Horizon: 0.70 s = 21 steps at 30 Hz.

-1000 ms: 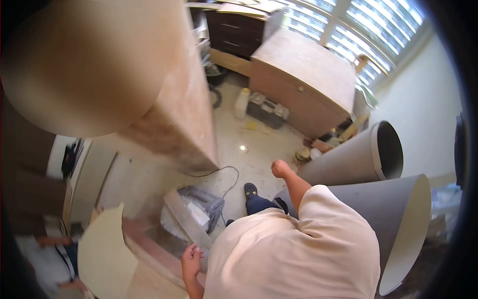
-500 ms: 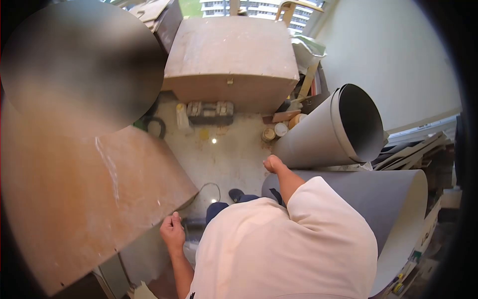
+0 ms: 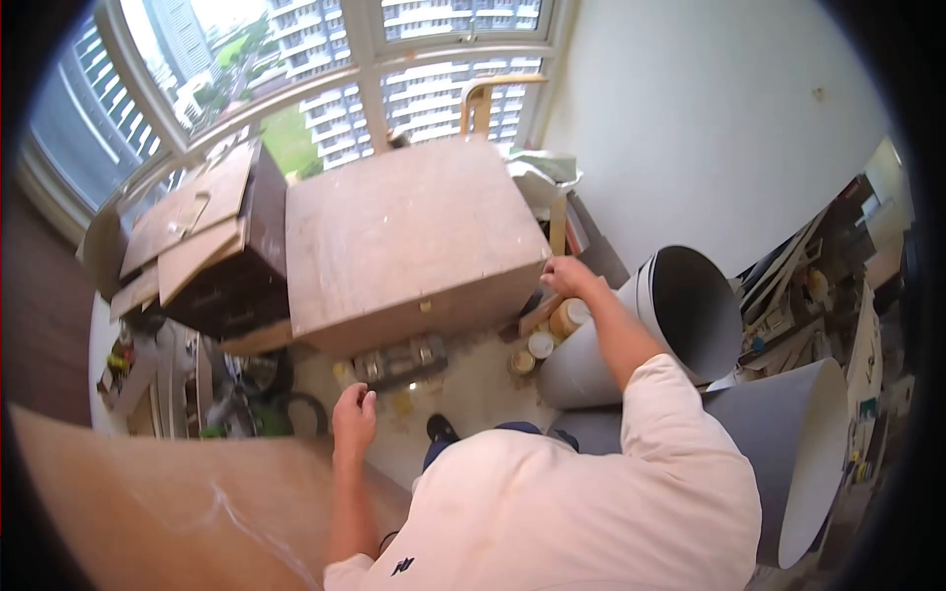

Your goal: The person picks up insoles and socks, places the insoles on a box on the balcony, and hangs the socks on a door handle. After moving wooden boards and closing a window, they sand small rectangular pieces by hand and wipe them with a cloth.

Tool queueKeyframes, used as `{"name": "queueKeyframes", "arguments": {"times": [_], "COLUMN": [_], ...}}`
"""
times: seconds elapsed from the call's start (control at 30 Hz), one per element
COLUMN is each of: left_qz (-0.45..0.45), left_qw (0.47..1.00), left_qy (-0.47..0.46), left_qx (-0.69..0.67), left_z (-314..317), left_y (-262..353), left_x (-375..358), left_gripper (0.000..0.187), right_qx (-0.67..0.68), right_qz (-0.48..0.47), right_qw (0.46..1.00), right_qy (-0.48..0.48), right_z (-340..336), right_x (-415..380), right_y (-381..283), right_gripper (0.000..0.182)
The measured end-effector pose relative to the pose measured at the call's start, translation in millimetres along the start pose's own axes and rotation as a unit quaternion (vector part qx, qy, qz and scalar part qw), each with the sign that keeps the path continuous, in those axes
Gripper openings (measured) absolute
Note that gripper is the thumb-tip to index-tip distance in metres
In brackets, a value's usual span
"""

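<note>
My left hand [image 3: 355, 419] is held up in front of me, its fingers loosely bent with nothing in them. It overlaps the floor in this view, just short of a grey tool case [image 3: 399, 362]. My right hand [image 3: 572, 277] reaches forward, its bent fingers a little apart and right at the corner of a large pale wooden box [image 3: 414, 231]. Nothing shows in its fingers. Under my right forearm stands a rolled grey sheet [image 3: 581, 364] with a dark open end. A second grey roll [image 3: 759, 433] lies closer to my right side.
A brown wooden panel [image 3: 197, 483] fills the lower left. Loose boards [image 3: 192, 212] lie on a dark cabinet at the left. Small tubs [image 3: 540, 345] stand by the rolls. Scrap pieces [image 3: 798, 305] lean along the right wall. Windows [image 3: 424, 94] line the far side.
My view has swung up, bringing the windows and dark cabinet into sight. I am closer to the wooden box. My right hand has moved forward to its corner, and my left hand has risen.
</note>
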<state>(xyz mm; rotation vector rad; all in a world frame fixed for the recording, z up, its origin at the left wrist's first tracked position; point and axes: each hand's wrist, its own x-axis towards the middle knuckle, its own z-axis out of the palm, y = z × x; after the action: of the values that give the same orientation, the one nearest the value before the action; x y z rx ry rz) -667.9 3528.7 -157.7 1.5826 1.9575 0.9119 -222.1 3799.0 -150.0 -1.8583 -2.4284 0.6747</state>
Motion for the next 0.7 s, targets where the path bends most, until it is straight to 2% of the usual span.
{"name": "queueKeyframes", "arguments": {"times": [0.03,0.07,0.13,0.17,0.27,0.3,0.37,0.43,0.47,0.53,0.57,0.6,0.63,0.7], "left_qz": [0.067,0.105,0.172,0.161,0.172,0.136,0.065,0.032,0.017,-0.077,-0.112,-0.149,-0.188,-0.229], "left_qw": [0.993,0.975,0.933,0.907,0.895,0.910,0.935,0.957,0.967,0.960,0.951,0.942,0.930,0.899], "left_qy": [-0.039,-0.119,-0.214,-0.277,-0.310,-0.303,-0.286,-0.220,-0.184,-0.182,-0.181,-0.215,-0.250,-0.304], "left_qx": [0.086,0.155,0.232,0.274,0.271,0.248,0.198,0.184,0.175,0.199,0.225,0.210,0.193,0.216], "left_z": [-6,-9,-11,-4,29,43,79,135,163,200,213,228,243,272], "left_y": [7,10,22,24,28,31,35,8,-7,-9,1,-5,-13,-27], "left_x": [35,71,141,181,297,334,407,472,505,548,558,572,581,571], "left_gripper": [0.022,0.025,0.025,0.029,0.040,0.043,0.051,0.055,0.057,0.080,0.091,0.104,0.116,0.132], "right_qx": [-0.051,-0.078,-0.126,-0.164,-0.269,-0.285,-0.229,-0.184,-0.165,-0.125,-0.124,-0.164,-0.142,-0.071], "right_qz": [-0.009,-0.003,0.008,0.021,-0.006,-0.011,-0.043,-0.099,-0.086,-0.060,-0.047,-0.057,-0.067,-0.024], "right_qw": [0.998,0.996,0.987,0.979,0.951,0.945,0.951,0.935,0.932,0.923,0.930,0.922,0.934,0.955], "right_qy": [0.033,0.052,0.098,0.122,0.154,0.157,0.204,0.285,0.311,0.358,0.343,0.345,0.322,0.288], "right_z": [-30,-76,-152,-186,-274,-297,-337,-369,-377,-387,-379,-365,-356,-345], "right_x": [16,21,45,55,76,90,130,200,241,328,372,417,456,531], "right_y": [7,-2,-1,-3,-23,-26,-26,-2,9,25,37,49,54,44], "right_gripper": [0.025,0.024,0.023,0.023,0.018,0.019,0.021,0.024,0.023,0.021,0.020,0.021,0.023,0.028]}}
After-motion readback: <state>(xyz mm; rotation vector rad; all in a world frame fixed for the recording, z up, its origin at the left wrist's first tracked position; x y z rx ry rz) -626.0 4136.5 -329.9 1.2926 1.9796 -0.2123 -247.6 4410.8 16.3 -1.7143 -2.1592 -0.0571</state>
